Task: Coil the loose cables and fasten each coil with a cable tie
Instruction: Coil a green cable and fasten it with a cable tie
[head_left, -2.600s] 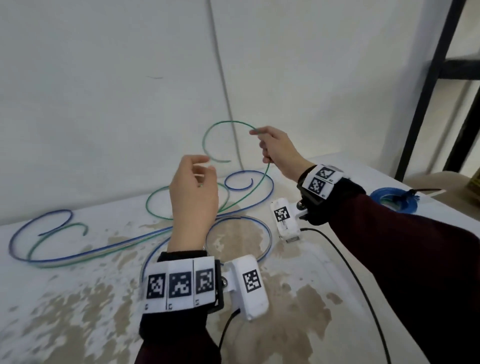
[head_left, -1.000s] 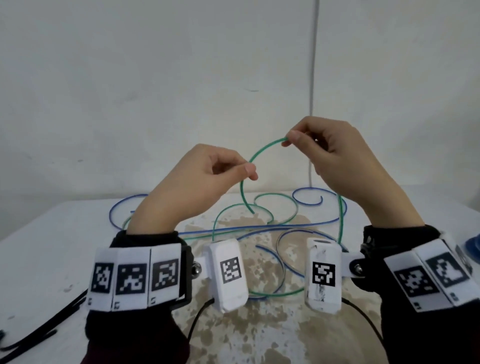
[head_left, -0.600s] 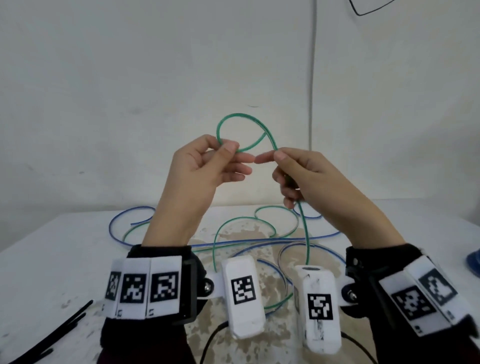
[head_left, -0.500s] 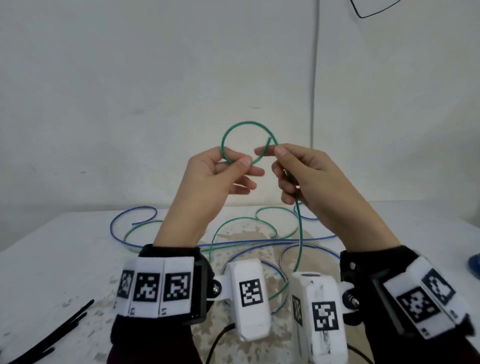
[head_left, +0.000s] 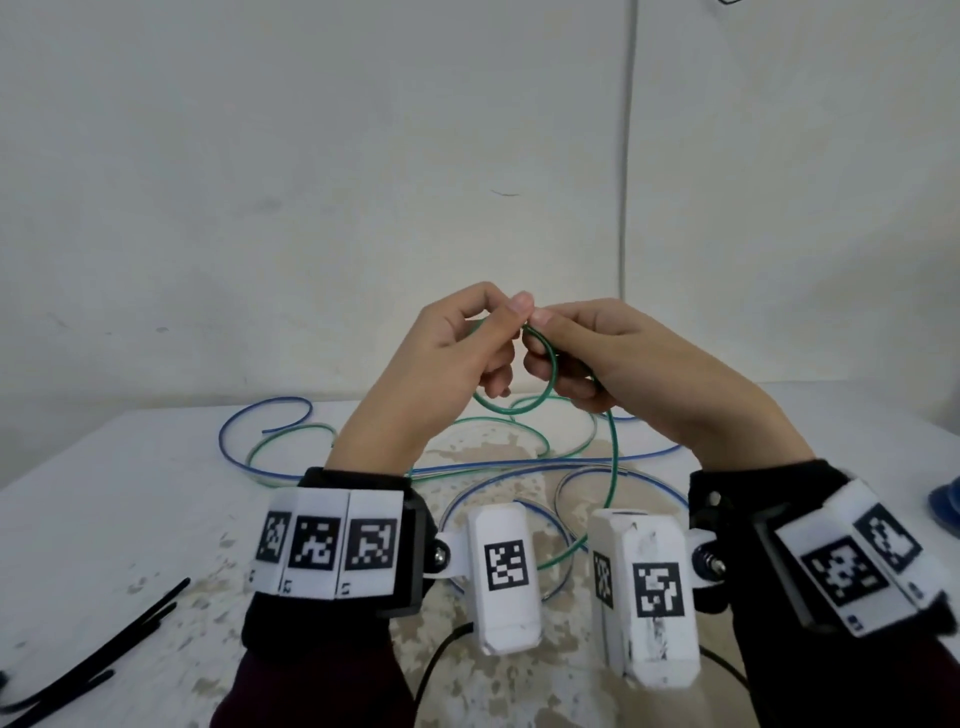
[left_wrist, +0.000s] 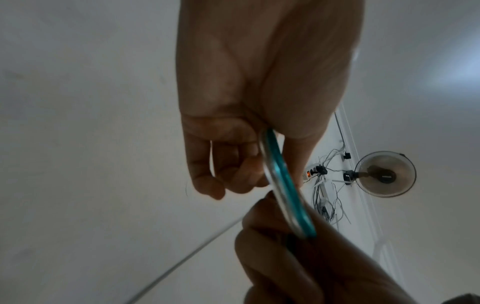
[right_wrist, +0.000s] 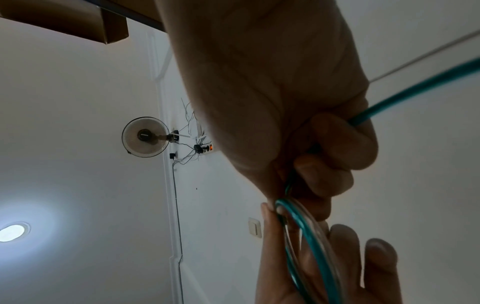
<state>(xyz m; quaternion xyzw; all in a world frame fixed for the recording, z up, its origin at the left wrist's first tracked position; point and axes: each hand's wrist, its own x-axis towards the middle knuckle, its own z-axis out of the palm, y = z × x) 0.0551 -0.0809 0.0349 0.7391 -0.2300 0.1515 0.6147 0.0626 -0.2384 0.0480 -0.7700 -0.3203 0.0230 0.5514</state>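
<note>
Both hands are raised above the table, fingertips meeting over a small loop of green cable (head_left: 540, 387). My left hand (head_left: 467, 348) pinches the loop's top between thumb and forefinger; the left wrist view shows the green cable (left_wrist: 283, 185) running out of its curled fingers. My right hand (head_left: 587, 353) grips the same cable, and the green cable (right_wrist: 311, 236) passes through its curled fingers in the right wrist view. From the right hand the cable hangs down to the table, where it lies tangled with a loose blue cable (head_left: 260, 421).
Black cable ties (head_left: 98, 660) lie at the table's (head_left: 104, 519) front left. A blue coil (head_left: 945, 509) sits at the right edge. A white wall stands right behind the table. Thin black leads run from the wrist cameras.
The green loop, held above the fingers half a second ago, now hangs below them and looks smaller. Both hands have come together until their fingertips touch.
</note>
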